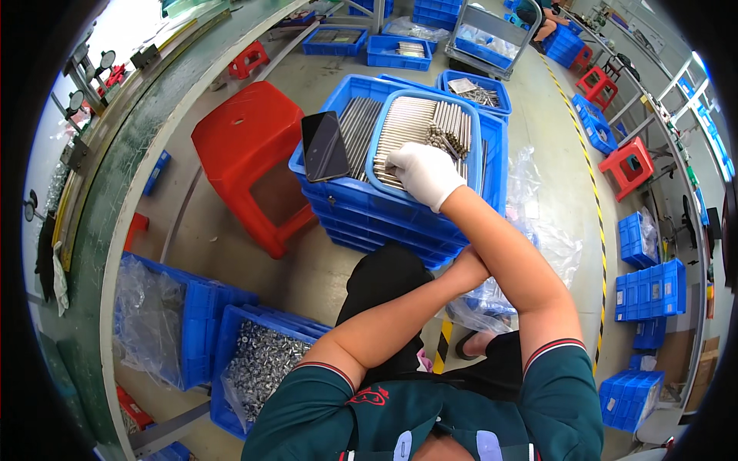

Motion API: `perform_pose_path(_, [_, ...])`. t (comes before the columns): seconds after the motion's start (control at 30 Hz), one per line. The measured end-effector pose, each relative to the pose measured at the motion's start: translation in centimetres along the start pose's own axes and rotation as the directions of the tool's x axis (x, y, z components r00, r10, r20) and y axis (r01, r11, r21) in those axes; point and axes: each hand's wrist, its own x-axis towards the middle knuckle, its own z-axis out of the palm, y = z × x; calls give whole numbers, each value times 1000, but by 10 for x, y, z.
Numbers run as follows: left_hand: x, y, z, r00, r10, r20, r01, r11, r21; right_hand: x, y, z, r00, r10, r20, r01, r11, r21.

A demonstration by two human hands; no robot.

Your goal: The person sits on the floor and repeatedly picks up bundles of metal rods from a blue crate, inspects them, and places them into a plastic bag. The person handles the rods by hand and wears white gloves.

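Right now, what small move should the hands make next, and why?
Probably close the gloved right hand on the metal rods beneath it: it reaches into the light-blue tray, while the left hand is hidden behind the right forearm.

Left of the gloved right hand (427, 175) lies a black smartphone (324, 146), then a red plastic stool (250, 127). Nearer the body than the hand, leftward, small metal fasteners (265, 361) fill a blue crate (224, 411). Ahead stands a grey trolley (492, 31).

Site is a factory workshop: metal rods (407, 119), stacked blue crates (649, 290), a workbench (117, 177) and floor tape (599, 223) (yellow-black).
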Motion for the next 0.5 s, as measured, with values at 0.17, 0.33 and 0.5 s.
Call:
perform_pose_path(0.17, [0,1,0,1000,-23,11,24,999,-31,3,-5,-4,999,2,34,-1,999,-46])
perform_pose_path(0.33, [-3,5,-1,1000,-16,-6,15,1000,-18,5,-12,-11,994,-1,108,19,986,-168])
perform_pose_path(0.5, [-1,5,-3,1000,1,18,-2,999,38,9,-19,-18,990,-9,142,36,981,-189])
